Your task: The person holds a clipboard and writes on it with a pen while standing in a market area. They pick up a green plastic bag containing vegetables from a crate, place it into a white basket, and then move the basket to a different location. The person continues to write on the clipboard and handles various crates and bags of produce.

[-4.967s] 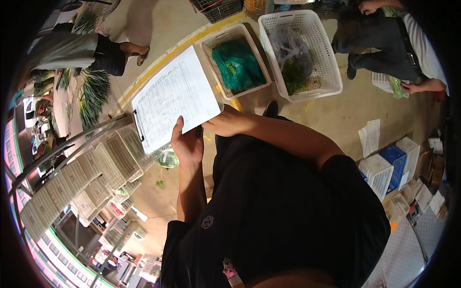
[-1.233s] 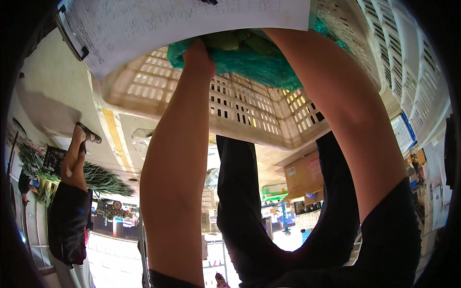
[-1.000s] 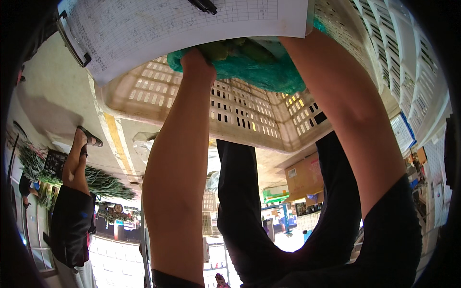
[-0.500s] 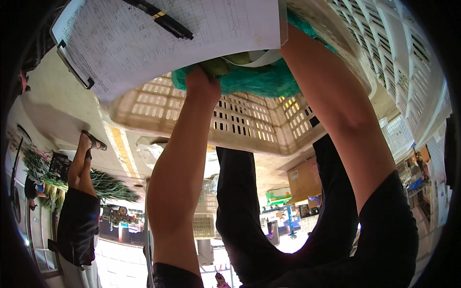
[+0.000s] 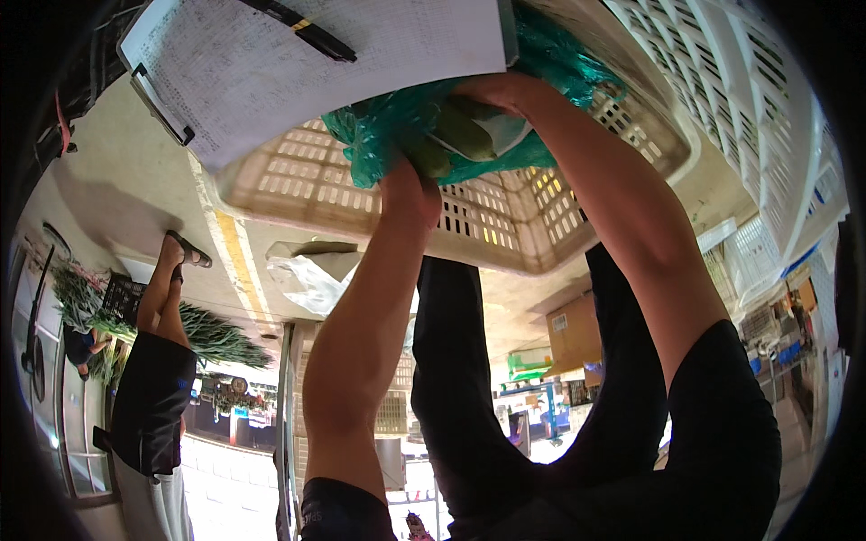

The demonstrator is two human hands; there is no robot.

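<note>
left hand (image 5: pixel 412 191) at near side of green plastic bag (image 5: pixel 374 135) in crate (image 5: pixel 311 176), right hand (image 5: pixel 498 90) over its contents; can't tell if either grips; long green vegetable (image 5: pixel 466 135) lies between, axis slanting down-right, right hand nearer

So yeah, pen (image 5: pixel 311 33) on the paper (image 5: pixel 307 90), bag (image 5: pixel 392 122) in the crate (image 5: pixel 492 255), second crate (image 5: pixel 750 117) just right of it.
</note>
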